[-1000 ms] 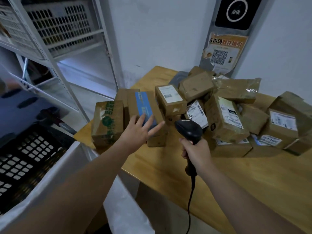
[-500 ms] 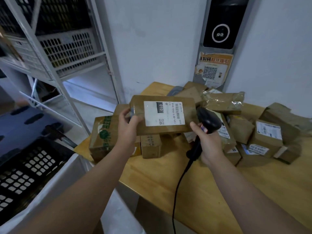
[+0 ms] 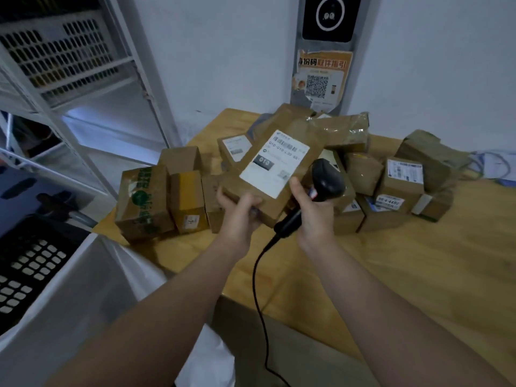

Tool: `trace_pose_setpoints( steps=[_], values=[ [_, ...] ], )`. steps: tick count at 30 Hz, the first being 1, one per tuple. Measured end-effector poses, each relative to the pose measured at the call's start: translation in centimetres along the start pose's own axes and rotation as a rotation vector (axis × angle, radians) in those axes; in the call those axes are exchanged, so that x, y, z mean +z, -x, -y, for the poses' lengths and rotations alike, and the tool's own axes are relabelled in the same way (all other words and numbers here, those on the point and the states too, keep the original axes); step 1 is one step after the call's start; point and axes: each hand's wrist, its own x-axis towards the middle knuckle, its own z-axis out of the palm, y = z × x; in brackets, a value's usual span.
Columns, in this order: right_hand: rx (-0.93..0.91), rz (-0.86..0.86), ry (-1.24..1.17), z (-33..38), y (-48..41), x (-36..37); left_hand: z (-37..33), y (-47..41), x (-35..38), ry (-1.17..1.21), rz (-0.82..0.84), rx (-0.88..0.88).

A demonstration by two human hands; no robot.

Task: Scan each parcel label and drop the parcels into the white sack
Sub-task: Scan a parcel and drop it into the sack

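The room is dim and looks a bit blue and grey. The light is soft, so the shadows are weak. A pale blue glow lies on the shelf (image 3: 111,121) at the left. The wooden table (image 3: 418,275) is the warmest spot. The white label (image 3: 275,166) on the parcel (image 3: 279,203) is the brightest thing, but its small print is fuzzy. Shiny tape on a brown bag (image 3: 346,132) gives a little white glare. The black scanner (image 3: 325,177) is very dark. The shelf poles bend near the left edge. The white sack (image 3: 83,303) looks grey and blurry.
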Motion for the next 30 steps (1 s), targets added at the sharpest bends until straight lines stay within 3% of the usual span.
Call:
trace_pose_setpoints(
  steps=[5, 12, 16, 20, 30],
  values=[
    [0.055, -0.007, 0.081, 1.0, -0.9, -2.5, -0.2, 0.5, -2.0, -0.365, 0.145, -0.134],
    [0.099, 0.244, 0.415, 2.2, -0.1, -4.7, -3.7, -1.7, -3.6, -0.484, 0.247, -0.234],
    [0.08, -0.013, 0.485, 2.7, 0.0, -3.2, -4.4, -2.5, -3.9, -0.546, 0.115, -0.096],
    [0.03, 0.138, 0.591, 3.6, 0.9, -1.3, -5.2, -3.2, -3.7, -0.482, -0.027, -0.021],
    [0.01, 0.206, 0.683, 3.7, 3.3, -0.1, -5.1, -3.3, -3.9, -0.526, -0.09, 0.015]
  ],
)
